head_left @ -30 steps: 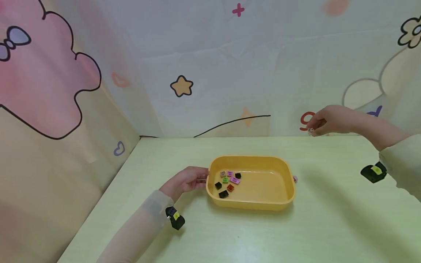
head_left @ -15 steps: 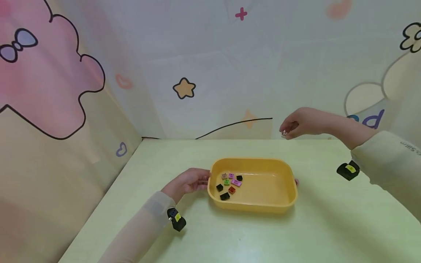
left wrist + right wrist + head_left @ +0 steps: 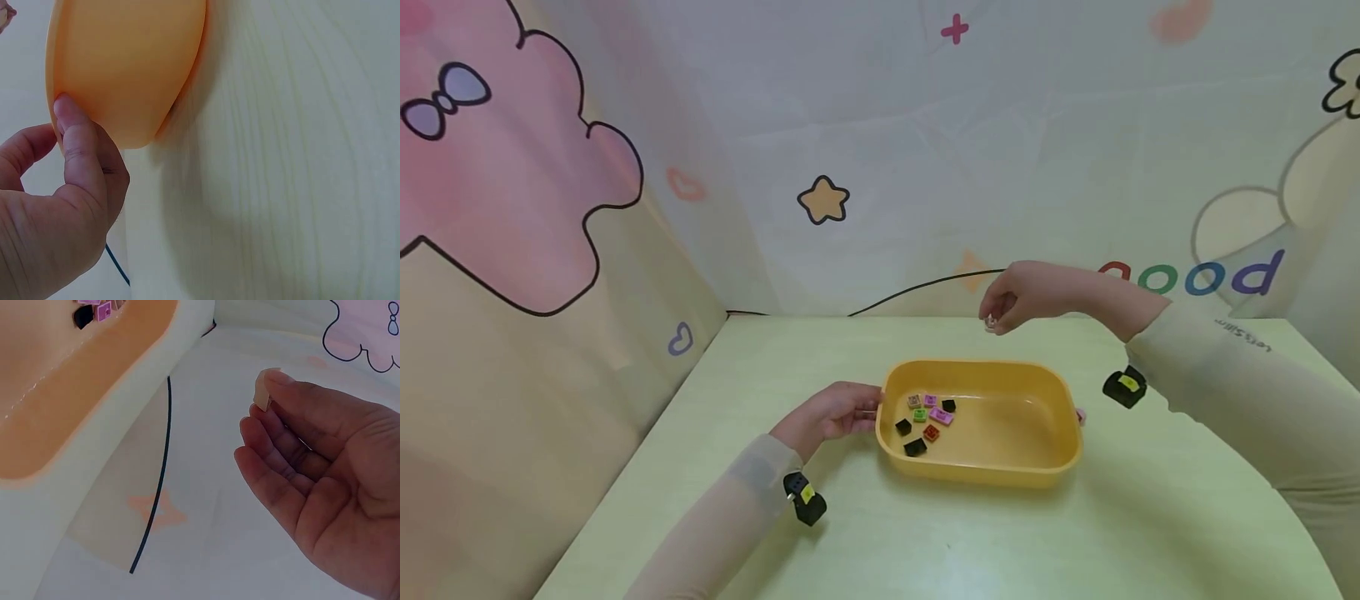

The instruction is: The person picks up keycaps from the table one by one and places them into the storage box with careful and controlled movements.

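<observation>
A yellow plastic tray point(image 3: 992, 475) stands on the table with several small toy bricks in its left part. Among them are black bricks point(image 3: 915, 447), pink ones point(image 3: 941, 416), a green one point(image 3: 920, 414) and a red one point(image 3: 931, 432). My left hand point(image 3: 838, 411) pinches the tray's left rim between thumb and fingers, as the left wrist view shows. Above and behind the tray, my right hand point(image 3: 1026, 293) pinches a small pale brick point(image 3: 262, 394) between thumb and index finger, with the other fingers loosely bent.
A small pink thing point(image 3: 1080, 417) shows at the tray's right end, partly hidden by it. The pale green table point(image 3: 760, 358) runs back to a wall cloth point(image 3: 880, 167) with cartoon prints. Black wrist cameras point(image 3: 1125, 387) hang at both cuffs.
My right hand has moved left with the pale brick, from well right of the tray to above its back edge. My left hand keeps its hold on the rim.
</observation>
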`<state>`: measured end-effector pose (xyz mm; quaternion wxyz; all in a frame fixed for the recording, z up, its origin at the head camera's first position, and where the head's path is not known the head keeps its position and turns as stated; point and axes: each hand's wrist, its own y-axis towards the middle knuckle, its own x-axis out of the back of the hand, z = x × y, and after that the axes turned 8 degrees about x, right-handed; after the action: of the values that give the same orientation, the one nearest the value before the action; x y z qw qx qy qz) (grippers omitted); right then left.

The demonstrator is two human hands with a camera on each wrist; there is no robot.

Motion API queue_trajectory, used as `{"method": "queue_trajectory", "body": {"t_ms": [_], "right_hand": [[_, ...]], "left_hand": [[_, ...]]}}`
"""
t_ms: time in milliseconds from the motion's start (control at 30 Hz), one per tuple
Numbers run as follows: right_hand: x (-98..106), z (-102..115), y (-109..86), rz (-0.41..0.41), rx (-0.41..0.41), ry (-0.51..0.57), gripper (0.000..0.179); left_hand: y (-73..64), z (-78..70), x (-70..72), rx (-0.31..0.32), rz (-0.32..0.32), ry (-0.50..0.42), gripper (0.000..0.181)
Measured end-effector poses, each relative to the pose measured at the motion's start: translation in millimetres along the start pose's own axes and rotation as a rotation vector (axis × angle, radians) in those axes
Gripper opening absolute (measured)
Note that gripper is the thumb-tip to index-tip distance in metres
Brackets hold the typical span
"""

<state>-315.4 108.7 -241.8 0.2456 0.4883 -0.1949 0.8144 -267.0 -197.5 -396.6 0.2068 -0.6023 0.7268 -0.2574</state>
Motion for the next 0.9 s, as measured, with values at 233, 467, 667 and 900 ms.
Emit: {"method": "queue_trajectory", "body": {"t_ms": [233,467,667,900], "right_hand": [[-29.5,2.7,28.9,0.074,0.075,0.033,0.019],[-60.8,-4.1,50.6,0.167,0.083,0.038,0.021],[-83.1,-10.5,61.1,0.242,0.113,0.052,0.02],[-105.5,-14.3,67.4,0.31,0.136,0.038,0.017]], "left_hand": [[1.3,1.8,-0.1,-0.019,0.003,0.001,0.035],[1.0,-0.7,-0.4,-0.006,0.002,0.009,0.038],[0.2,-1.0,-0.6,0.001,0.001,0.007,0.035],[-0.3,-1.0,-1.3,0.004,-0.009,0.009,0.036]]}}
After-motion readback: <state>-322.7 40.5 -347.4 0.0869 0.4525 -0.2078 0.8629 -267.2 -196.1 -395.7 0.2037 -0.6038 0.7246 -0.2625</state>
